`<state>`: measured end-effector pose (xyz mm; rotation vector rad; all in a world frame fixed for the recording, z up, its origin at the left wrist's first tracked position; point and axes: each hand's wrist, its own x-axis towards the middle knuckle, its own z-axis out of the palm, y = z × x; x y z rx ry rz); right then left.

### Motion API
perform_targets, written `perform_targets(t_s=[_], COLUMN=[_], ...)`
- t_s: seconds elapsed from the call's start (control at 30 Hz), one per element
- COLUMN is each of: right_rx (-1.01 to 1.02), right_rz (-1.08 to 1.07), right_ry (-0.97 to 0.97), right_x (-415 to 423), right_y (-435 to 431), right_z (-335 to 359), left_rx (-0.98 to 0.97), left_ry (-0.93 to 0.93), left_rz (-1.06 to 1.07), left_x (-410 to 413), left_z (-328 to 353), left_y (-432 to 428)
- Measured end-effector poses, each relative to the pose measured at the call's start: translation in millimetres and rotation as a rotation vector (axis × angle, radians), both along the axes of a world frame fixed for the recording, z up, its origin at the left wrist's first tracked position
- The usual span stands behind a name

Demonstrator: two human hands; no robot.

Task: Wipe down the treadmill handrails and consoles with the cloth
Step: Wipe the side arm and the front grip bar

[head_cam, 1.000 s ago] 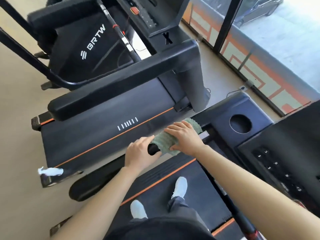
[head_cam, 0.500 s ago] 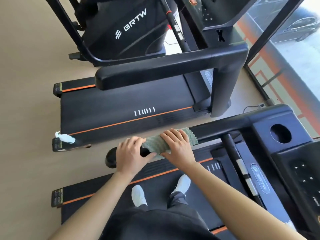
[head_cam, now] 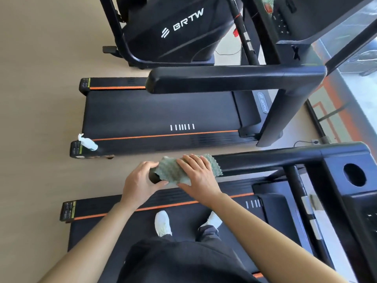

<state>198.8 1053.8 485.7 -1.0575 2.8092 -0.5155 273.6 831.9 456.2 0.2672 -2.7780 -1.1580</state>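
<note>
Left hand (head_cam: 142, 181) and right hand (head_cam: 196, 173) have slid with the green cloth (head_cam: 168, 171) along the near treadmill's handrail (head_cam: 265, 160), from mid-rail out to its free end at frame centre. Left grip is clenched round the rail's end cap. Right grip is wrapped over the cloth, fingers across the top and thumb on the near side, clamping it to the rail. The cloth now lies draped over the last stretch of rail, touching both hands. Judgement: this rail's pass is about finished; the console (head_cam: 355, 174) at right and the neighbouring treadmill's handrail (head_cam: 224, 78) at upper centre look not yet done. Spray bottle (head_cam: 87, 144) sits on the neighbouring deck at left.
</note>
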Motion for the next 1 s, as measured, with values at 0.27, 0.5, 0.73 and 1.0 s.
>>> perform_targets(t_s=[0.27,0.5,0.73,1.0], right_rx=[0.056,0.083,0.062,0.249], right_rz=[-0.013,0.024,0.07,0.199], right_ry=[0.032,0.054,0.122,0.21], right_x=[-17.0,-15.6,-0.4,3.9], right_y=[6.1,-8.8,-45.0,-82.5], right_z=[11.7,5.6,3.2,-9.2], left_rx=[0.068,0.08,0.348,0.46], left_ry=[0.114,0.074,0.062,-0.122], left_rz=[0.009,-0.17,-0.029,0.08], left_x=[13.0,-17.2,9.9,24.1], left_z=[9.7,0.9,-22.0,-46.5], left_y=[-6.9,18.2,-1.0,-11.2])
